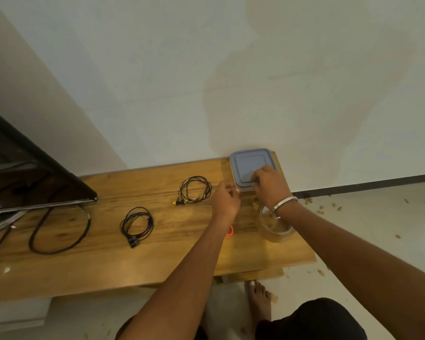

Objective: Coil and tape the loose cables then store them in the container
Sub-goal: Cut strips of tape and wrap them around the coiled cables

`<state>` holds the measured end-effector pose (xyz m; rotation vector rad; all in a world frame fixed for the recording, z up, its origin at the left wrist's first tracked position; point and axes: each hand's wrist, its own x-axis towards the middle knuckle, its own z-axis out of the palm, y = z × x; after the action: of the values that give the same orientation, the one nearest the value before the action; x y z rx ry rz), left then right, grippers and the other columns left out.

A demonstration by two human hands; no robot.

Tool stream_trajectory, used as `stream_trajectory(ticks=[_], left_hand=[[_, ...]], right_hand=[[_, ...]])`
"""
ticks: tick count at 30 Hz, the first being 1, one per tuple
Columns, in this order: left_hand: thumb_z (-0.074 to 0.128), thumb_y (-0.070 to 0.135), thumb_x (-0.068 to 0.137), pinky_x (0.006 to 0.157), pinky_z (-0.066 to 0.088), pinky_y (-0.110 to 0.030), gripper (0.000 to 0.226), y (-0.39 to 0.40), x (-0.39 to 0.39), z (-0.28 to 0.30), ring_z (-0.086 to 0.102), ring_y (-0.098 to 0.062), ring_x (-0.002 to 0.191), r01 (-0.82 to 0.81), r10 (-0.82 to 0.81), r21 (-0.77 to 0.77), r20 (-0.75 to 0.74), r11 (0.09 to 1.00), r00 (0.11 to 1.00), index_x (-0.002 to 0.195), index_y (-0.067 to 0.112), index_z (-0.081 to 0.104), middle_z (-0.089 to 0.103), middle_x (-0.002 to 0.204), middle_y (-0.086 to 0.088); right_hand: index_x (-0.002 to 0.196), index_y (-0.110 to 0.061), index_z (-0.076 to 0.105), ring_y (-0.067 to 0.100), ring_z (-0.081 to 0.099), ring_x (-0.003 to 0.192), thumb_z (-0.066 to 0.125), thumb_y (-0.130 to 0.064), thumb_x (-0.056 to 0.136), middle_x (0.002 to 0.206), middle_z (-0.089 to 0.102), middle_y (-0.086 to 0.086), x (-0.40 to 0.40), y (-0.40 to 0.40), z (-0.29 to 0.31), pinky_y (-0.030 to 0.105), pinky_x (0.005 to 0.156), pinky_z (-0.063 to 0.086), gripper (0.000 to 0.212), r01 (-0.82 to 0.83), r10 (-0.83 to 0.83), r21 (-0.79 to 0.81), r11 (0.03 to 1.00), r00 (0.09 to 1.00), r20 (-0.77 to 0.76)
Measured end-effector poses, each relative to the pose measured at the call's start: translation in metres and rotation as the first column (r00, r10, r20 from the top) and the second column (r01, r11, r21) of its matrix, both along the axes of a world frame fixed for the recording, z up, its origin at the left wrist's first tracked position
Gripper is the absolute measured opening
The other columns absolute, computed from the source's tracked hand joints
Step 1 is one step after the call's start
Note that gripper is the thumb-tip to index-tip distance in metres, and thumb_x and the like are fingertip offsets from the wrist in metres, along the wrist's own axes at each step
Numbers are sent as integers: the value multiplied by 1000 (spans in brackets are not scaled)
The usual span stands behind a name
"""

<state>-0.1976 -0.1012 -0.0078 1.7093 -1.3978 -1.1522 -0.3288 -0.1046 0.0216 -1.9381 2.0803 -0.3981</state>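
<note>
While both hands work at the container [252, 168] at the bench's [108, 261] far right end against the wall, two coiled cables still lie out on the wood: one with yellow plugs [195, 190] just left of the hands, another [136, 224] nearer mid-bench. The right hand [270, 186] curls its fingers over the lid's near edge, gripping it; the left hand [227, 198] is loosely curled beside the container's left corner, and I cannot tell whether it pinches anything. If the lid pops free suddenly, the container could skid, or an arm could knock the clear tape roll [275, 227] beneath the right wrist. Either coil may spring loose when lifted if the taping is weak. Both coils lie flat, their plugs pointing toward the near-left.
</note>
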Motion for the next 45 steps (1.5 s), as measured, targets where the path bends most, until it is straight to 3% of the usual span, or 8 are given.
stream_trajectory(ticks=[12,19,25,28,34,38,42,45], left_hand=[[51,3,98,58,56,-16,22,-14,-7,-23,66,-8,69,-98,143,200,-223,975,964,118,-1,59,68,111,-15],[55,2,96,69,57,-29,10,-3,-3,-28,65,-5,58,-93,151,224,-259,970,954,103,9,54,64,86,-2],[57,4,96,82,60,-38,18,16,-10,-25,67,-11,75,94,-30,239,-260,966,965,113,5,61,67,90,0],[52,1,97,72,57,-22,22,23,-14,-18,65,-12,82,175,-138,174,-207,969,969,114,8,64,66,95,0],[55,-6,90,90,56,-37,34,29,-12,-19,65,-18,101,176,-148,175,-160,969,976,114,16,64,68,106,0],[53,-12,89,85,58,-33,41,36,-6,-22,63,-18,100,162,-129,166,-195,973,972,122,11,59,65,112,-1],[45,-18,90,58,50,-14,33,44,2,-17,54,-8,74,135,-81,174,-286,975,955,116,1,55,57,90,0],[48,-16,90,65,50,-19,34,51,10,-17,56,-12,83,120,-68,170,-283,978,957,110,11,55,57,94,-1]], right_hand=[[105,-23,57,23,50,102,60,-37,85,106,54,-1,10,-2,-12,40,89,37,25,-93,87,-47,995,989,-121],[102,-16,58,23,49,99,65,-15,80,105,51,4,2,3,-13,37,86,42,23,-127,126,-75,989,992,-16],[93,-14,58,16,50,83,59,-22,88,92,56,2,-17,21,-4,33,81,49,9,-253,252,6,968,966,63],[91,-17,61,15,52,78,52,-36,91,89,60,1,-25,29,-3,36,80,51,21,-286,289,93,954,957,-24],[86,-19,64,20,56,91,45,-58,84,92,62,2,-15,32,1,41,89,41,44,-147,211,286,947,956,-206],[103,-17,63,26,55,107,51,-48,86,110,63,7,12,26,4,46,96,39,38,-16,161,403,915,931,-328],[117,-14,57,27,53,114,56,-35,89,120,59,8,30,25,8,45,99,40,35,63,121,397,916,898,-423],[119,-11,55,27,55,113,52,-20,92,120,59,9,36,30,13,43,100,40,29,78,91,345,935,890,-446]])
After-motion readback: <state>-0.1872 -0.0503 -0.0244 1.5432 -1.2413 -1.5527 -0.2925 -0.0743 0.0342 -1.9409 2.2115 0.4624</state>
